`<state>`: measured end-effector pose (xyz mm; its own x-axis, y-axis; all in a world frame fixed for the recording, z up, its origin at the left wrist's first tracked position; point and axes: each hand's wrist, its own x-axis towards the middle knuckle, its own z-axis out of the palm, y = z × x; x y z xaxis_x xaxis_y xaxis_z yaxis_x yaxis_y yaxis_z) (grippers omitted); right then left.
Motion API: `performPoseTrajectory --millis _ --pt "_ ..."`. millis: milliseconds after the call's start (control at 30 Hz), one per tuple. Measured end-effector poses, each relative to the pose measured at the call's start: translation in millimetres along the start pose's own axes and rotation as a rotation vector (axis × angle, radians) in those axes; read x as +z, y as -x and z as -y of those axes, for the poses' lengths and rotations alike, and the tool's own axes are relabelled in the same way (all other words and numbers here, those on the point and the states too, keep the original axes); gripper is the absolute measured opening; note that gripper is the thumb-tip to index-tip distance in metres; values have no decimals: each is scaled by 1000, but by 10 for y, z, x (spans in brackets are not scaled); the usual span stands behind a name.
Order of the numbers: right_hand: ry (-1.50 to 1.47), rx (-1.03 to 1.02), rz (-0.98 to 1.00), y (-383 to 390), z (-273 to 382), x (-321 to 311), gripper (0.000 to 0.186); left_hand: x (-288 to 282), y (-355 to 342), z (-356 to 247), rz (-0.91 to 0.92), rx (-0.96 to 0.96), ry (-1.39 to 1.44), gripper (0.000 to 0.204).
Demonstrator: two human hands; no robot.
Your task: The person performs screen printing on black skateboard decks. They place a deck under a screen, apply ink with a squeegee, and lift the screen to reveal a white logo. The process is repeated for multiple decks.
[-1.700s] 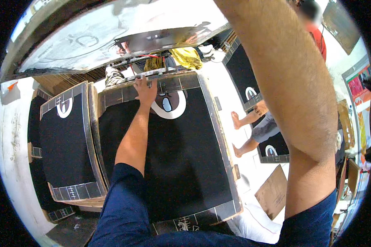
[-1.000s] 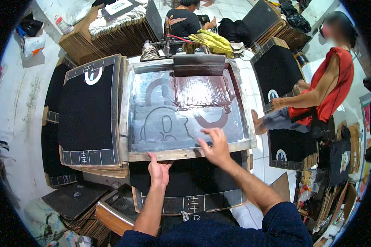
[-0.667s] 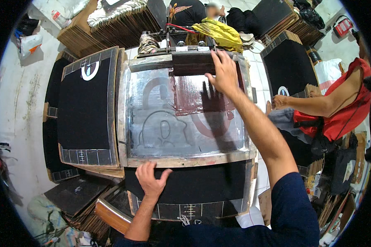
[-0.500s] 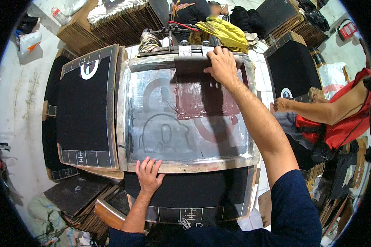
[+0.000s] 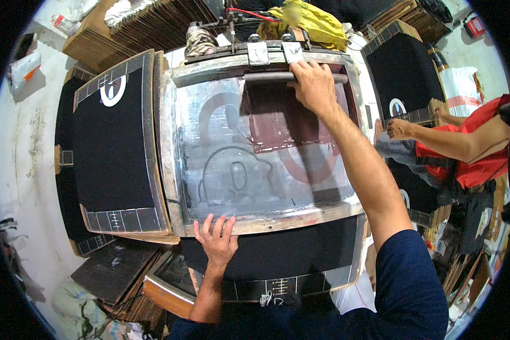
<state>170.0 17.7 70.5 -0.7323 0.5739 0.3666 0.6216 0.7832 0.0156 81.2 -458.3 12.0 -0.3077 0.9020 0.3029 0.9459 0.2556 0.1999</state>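
Note:
A framed printing screen (image 5: 266, 225) with a pale mesh lies before me, rounded outline shapes showing in the mesh. My right hand (image 5: 313, 88) is closed on a long grey squeegee (image 5: 266, 76) at the screen's far end. Nearer than the squeegee, a patch of dark red ink (image 5: 266, 122) covers the mesh's upper right part. My left hand (image 5: 218, 241) lies on the near rim of the frame with its fingers stretched out and spread. Under the frame, a black fabric-covered board (image 5: 283, 249) sticks out toward me.
To the left stands a black printed board (image 5: 116, 153); more boards (image 5: 405, 79) are at right. A co-worker in a red top (image 5: 470, 164) has hands near those boards. Beyond the frame are metal clamps (image 5: 258, 52) and a yellow cloth (image 5: 314, 25).
The squeegee's broad dark face has tipped, so its narrow grey edge now shows along the far end. My right hand stays on it. The whole view has shifted slightly.

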Motion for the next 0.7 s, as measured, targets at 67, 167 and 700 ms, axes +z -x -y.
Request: performPoseTrajectory --millis 67,167,700 --pt "6 -15 -28 371 145 -167 37 5 3 -6 -6 0 -2 39" --pt "-39 18 121 869 339 -481 40 10 -3 -22 -6 -11 14 39" --pt "-48 20 41 549 180 -307 34 37 7 -14 -2 -18 27 43"
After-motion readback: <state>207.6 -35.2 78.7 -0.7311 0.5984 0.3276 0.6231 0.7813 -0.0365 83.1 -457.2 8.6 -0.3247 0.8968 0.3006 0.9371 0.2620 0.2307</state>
